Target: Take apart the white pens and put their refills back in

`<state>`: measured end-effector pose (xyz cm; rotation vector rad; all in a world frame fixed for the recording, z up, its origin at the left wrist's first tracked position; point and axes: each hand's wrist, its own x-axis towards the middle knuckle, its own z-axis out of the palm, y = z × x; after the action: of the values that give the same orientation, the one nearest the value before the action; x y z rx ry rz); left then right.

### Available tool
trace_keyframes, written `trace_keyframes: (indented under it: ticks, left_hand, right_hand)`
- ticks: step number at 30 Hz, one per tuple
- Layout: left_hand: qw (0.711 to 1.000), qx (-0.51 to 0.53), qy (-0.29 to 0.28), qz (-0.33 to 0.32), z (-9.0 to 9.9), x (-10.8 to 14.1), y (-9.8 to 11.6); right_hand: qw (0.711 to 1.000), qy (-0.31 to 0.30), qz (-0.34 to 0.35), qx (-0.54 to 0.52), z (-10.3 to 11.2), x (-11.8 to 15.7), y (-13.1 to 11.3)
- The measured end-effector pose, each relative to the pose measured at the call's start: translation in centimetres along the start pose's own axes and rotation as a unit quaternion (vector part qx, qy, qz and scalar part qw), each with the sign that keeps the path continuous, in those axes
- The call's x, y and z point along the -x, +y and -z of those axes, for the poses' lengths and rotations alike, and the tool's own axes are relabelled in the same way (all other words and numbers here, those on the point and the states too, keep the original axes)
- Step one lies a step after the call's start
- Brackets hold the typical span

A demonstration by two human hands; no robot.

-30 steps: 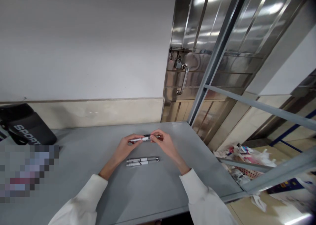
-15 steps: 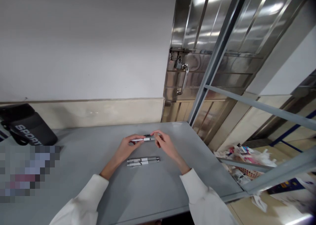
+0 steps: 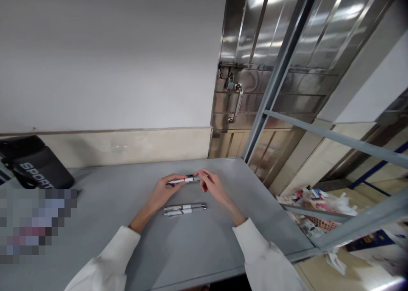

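Note:
A slim white-and-grey pen (image 3: 190,180) lies crosswise between my two hands, over the far part of the grey table (image 3: 105,206). My left hand (image 3: 163,192) is closed on its left part, thumb in front and fingers behind. At the pen's right end, the curled fingers of my right hand (image 3: 211,186) are closed on it; the fingertips partly cover that end. Just behind the pen shows a short dark piece (image 3: 190,175); whether it is separate, I cannot tell. Nearer to me, a few similar pens (image 3: 183,209) lie side by side on the table.
At the left stands a black case marked SPORT (image 3: 43,165), with a blurred-out item (image 3: 35,223) in front. A wall runs behind the table. Grey metal frame bars (image 3: 277,69) rise at the right, before a padlocked metal door (image 3: 251,84). Bags and a basket (image 3: 318,221) lie beyond.
My right hand's fingers have shifted slightly and now meet the pen's right end. My left hand and the pens on the table have stayed in place.

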<state>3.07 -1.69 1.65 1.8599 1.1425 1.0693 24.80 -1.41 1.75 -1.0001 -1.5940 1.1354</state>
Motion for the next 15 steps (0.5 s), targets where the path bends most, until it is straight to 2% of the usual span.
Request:
trace_keyframes:
  ticks: [4,9,15]
  left_hand:
    - [1.000,0.000,0.003,-0.002,0.02,-0.04,-0.21]
    - [1.000,0.002,0.001,0.001,-0.03,0.01,-0.23]
    - [1.000,0.007,-0.003,0.003,0.02,-0.03,-0.18]
  right_hand:
    - [0.999,0.004,0.039,-0.004,0.06,0.07,-0.27]
    - [0.999,0.008,0.014,0.027,0.08,0.18,-0.29]
    - [0.999,0.008,0.041,-0.002,0.00,0.07,-0.18]
